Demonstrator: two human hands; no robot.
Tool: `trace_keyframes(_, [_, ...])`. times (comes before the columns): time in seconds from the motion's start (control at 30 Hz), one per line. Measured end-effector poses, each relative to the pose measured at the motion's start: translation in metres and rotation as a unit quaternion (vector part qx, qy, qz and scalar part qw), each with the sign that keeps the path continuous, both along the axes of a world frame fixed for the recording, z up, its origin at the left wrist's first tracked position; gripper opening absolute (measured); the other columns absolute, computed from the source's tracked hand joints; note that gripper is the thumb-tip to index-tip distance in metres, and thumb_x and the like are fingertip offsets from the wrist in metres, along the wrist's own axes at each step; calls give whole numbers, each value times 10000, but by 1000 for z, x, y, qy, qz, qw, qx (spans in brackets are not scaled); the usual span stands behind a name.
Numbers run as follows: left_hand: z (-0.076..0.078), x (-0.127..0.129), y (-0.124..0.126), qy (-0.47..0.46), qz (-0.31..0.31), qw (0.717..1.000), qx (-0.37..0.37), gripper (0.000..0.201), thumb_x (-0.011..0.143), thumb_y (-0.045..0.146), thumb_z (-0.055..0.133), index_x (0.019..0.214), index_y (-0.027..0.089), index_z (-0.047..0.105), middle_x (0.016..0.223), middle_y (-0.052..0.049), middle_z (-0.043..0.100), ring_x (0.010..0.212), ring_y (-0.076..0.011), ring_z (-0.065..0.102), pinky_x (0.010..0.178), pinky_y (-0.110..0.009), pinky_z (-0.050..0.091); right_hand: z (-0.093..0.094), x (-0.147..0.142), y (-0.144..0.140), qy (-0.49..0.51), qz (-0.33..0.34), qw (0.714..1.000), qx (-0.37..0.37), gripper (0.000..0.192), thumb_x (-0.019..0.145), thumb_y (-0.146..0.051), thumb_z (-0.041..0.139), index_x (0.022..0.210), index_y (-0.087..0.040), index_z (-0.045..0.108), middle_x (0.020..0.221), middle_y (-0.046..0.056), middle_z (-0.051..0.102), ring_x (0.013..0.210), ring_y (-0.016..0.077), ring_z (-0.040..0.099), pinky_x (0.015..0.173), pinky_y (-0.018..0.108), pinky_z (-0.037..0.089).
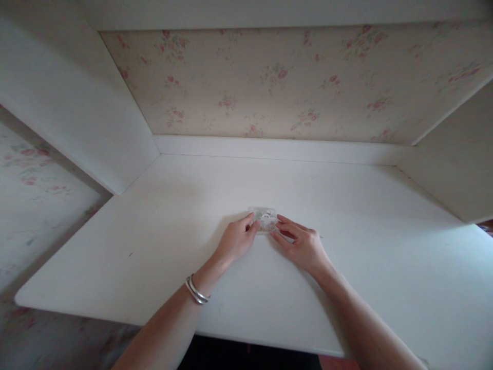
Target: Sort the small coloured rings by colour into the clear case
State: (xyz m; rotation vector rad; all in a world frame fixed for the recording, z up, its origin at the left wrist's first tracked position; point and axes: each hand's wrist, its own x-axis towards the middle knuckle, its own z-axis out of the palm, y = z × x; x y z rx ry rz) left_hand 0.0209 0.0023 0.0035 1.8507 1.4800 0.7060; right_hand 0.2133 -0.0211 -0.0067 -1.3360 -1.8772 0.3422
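Here | left hand (233, 240), right hand (300, 245): grips pinch small clear packet (264, 217) | contents unreadable | desk (154, 246)

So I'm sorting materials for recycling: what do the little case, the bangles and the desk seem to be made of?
The little case between both hands looks like clear glossy plastic: you see through it. The bangles on the left wrist look like polished silver metal, by their shine. The desk seems to be matte white painted wood or laminate; which, I can't tell.

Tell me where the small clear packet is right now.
Head view: the small clear packet lies mid-desk on the white desk, between the left hand and right hand.
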Motion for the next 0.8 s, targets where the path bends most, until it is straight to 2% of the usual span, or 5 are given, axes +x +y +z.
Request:
trace_keyframes(0.23, [0,2,1,7,-4,1000,7,530,904,488,348,1248,144,557,977,-96,693,816,-192,627,772,-275,443,-1,1,0,-13,1,1000,-28,295,845,-325,546,1102,-227,653,1223,46,607,931,195,670,813,296,576])
trace_keyframes(0.37, [0,2,0,8,3,1000,9,531,898,500,347,1234,148,560,819,-64,686,698,-174,604,690,-268,436,-2,1,0,-23,3,1000,-1,271,860,-324,530,1067,-230,678,1225,46,604,1025,209,632,934,340,519])
trace_keyframes(0.57, [0,2,0,7,27,1000,0,511,878,482,390,1240,157,548,757,-48,660,654,-170,582,621,-256,415,1,0,0,-20,-2,1000,-8,262,870,-330,508,1047,-252,684,1197,37,617,987,213,643,851,341,566])
trace_keyframes(0.7, [-1,1,0,-1,10,1000,-18,543,878,440,394,1365,201,421,726,-14,653,602,-155,562,597,-246,410,2,0,0,-18,12,1000,-8,259,865,-335,512,1044,-244,677,1192,56,611,995,219,633,821,347,576])
trace_keyframes(0.8, [0,0,0,-1,4,1000,-31,543,882,413,380,1387,214,392,721,-11,656,591,-151,563,585,-241,404,3,-1,0,-8,22,1000,-10,260,875,-357,498,1025,-238,675,1144,71,624,947,205,643,786,330,581])
